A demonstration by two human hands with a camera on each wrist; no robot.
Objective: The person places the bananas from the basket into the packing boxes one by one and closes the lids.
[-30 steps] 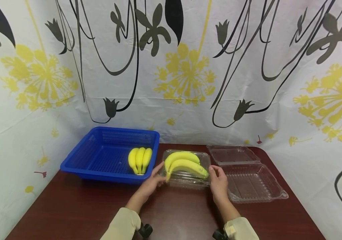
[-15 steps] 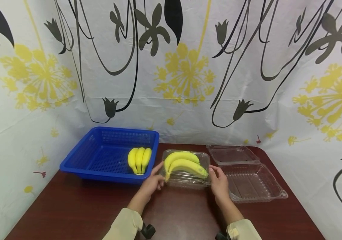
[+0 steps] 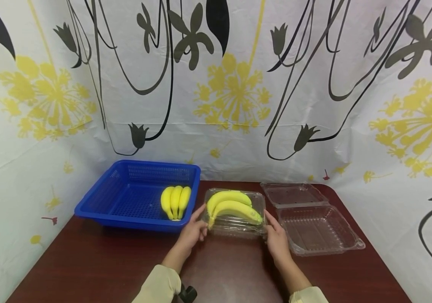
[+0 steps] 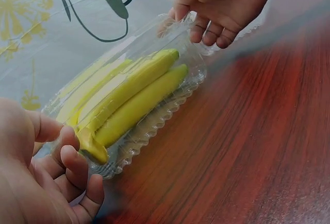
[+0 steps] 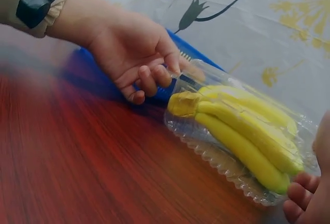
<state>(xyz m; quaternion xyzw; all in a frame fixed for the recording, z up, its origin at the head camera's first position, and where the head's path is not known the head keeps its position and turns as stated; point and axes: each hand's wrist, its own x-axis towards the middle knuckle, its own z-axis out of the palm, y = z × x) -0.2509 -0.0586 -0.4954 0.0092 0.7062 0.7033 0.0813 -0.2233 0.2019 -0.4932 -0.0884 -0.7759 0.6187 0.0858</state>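
Note:
A closed clear plastic clamshell box (image 3: 255,202) with a bunch of yellow bananas (image 3: 235,208) inside stands at the middle of the table, the fruit seen through its lid. My left hand (image 3: 190,231) pinches its left end between thumb and fingers, as the left wrist view shows close up near the banana stem (image 4: 93,149). At the opposite end my right hand (image 3: 276,240) pinches the rim; in the left wrist view, the right hand (image 4: 227,7) has its other fingers curled below the corner. Only part of the right hand (image 5: 307,193) shows in its own wrist view.
On the left, a blue plastic basket (image 3: 98,206) holds another bunch of bananas (image 3: 176,202). An open clear clamshell box (image 3: 316,229) lies to the right, its lid (image 3: 293,194) folded back. Patterned cloth (image 3: 238,155) hangs behind the dark red table (image 3: 223,269).
My right hand has shifted slightly at the box's right end, its fingers now lower along the side. The left fingers have curled in a little. The box stays in place.

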